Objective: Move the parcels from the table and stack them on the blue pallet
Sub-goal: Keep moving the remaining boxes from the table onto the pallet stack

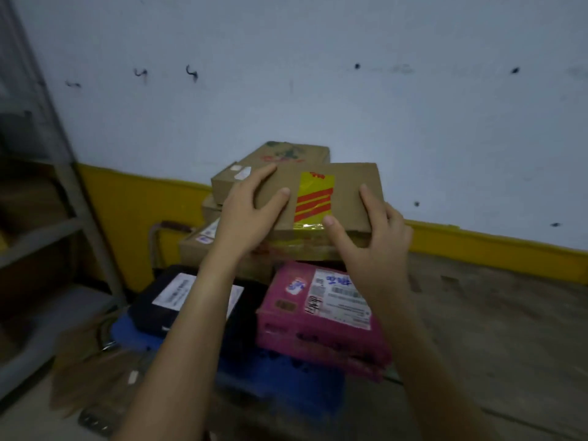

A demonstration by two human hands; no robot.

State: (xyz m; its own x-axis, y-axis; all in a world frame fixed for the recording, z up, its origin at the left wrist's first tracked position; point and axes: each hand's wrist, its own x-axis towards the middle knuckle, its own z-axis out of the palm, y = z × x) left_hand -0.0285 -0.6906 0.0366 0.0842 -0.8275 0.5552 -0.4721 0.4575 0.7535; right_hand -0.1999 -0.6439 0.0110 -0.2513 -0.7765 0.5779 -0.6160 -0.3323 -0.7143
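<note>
Wall (pixel 318 74): pale, marked with dark specks, filling the upper half of the view; a yellow band (pixel 143 211) runs along its base.
Shelf rack (pixel 47 230): grey metal, at the left edge, dim and blurred.
Blue pallet (pixel 286 377): low, in front of the wall; its blue deck shows beneath and in front of the parcels.
Cardboard stack (pixel 197 246): several brown parcels piled at the rear of the pallet, close to the wall. The rear box (pixel 280 157) bears green and red print.
Pink parcel (pixel 318 313): on the pallet's near right part, lying flat, with white shipping labels on top.
Black parcel (pixel 159 310): on the pallet's near left part, beside the pink one, with a white label on top; the left forearm partly covers it.
Taped parcel (pixel 343 192): flat brown box with a yellow and red strip across its top. It sits on top of the cardboard stack, its near edge tilted slightly down.
Left hand (pixel 245 214): grips the taped parcel's left end, fingers along the side and thumb on the top face.
Right hand (pixel 375 237): rests on the near right corner. Thumb and forefinger lie extended on top, and the remaining fingers are loosely bent.
</note>
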